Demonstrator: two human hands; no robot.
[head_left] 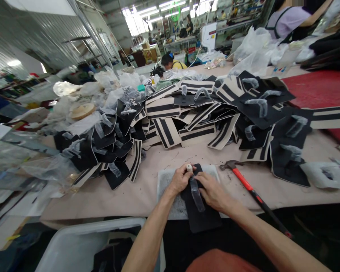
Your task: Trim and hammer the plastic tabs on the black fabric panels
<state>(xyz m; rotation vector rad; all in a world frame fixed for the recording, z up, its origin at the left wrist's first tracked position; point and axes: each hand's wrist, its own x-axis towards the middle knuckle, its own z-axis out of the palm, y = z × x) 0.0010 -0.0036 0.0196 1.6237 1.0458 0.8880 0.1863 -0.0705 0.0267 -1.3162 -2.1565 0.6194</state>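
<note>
- Ribbed, metallic-looking panelling (42,39) rises at upper left, a lit lamp (14,63) glowing below it.
- A slanting pale post (87,32) stands before it.
- Bright windows (134,23) glare in the far wall.
- Fluorescent tubes (147,10) hang in rows overhead.
- Worktables (177,44) fill the room's depth.
- In front spreads a wide desk (130,202), covered in dull pinkish-beige.

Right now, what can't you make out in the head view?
Head view, hidden: the lower end of the pale-topped tool, behind the fingers of the left hand and right hand.
Head view, cut off: the near part of the white bin, by the bottom edge.
Head view, blurred: the full lettering on the plastic bag, also broken by folds.
</note>
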